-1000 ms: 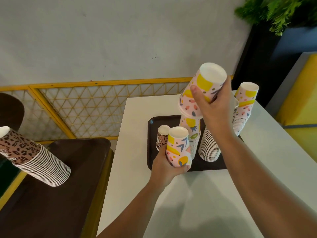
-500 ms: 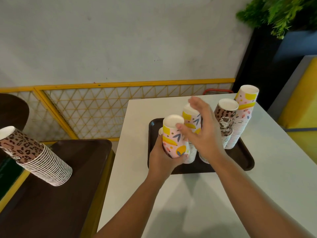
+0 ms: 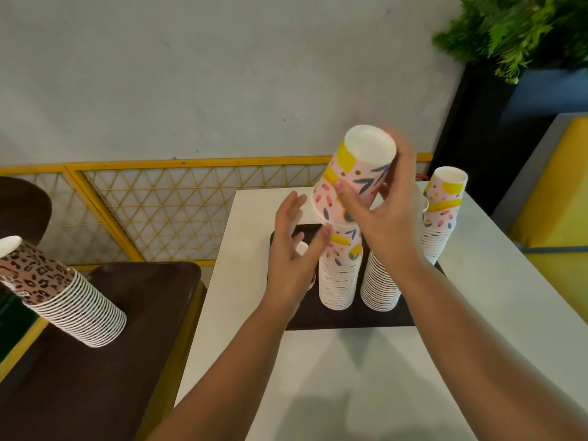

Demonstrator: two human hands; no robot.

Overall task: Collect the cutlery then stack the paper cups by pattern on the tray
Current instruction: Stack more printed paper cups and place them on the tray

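Observation:
My right hand [image 3: 386,218] grips an upside-down pink fruit-pattern paper cup [image 3: 356,173], tilted, just above the top of a stack of matching cups [image 3: 340,275] on the dark tray [image 3: 350,319]. My left hand [image 3: 292,253] is open beside that stack, fingers spread, holding nothing. A second stack [image 3: 380,291] stands right of the first, its top hidden by my right hand. A third fruit-pattern stack [image 3: 440,218] stands at the tray's far right. A small cup [image 3: 302,248] peeks out behind my left hand. No cutlery is visible.
The tray lies on a white table [image 3: 350,377]. To the left, a leopard-pattern cup stack [image 3: 60,291] leans on a brown tray [image 3: 111,345]. A yellow lattice railing [image 3: 159,211] runs behind. A plant [image 3: 515,30] and yellow seat [image 3: 556,202] are on the right.
The fruit-pattern cup my left hand held is now in my right hand, raised above the stack. My left hand has let go and opened.

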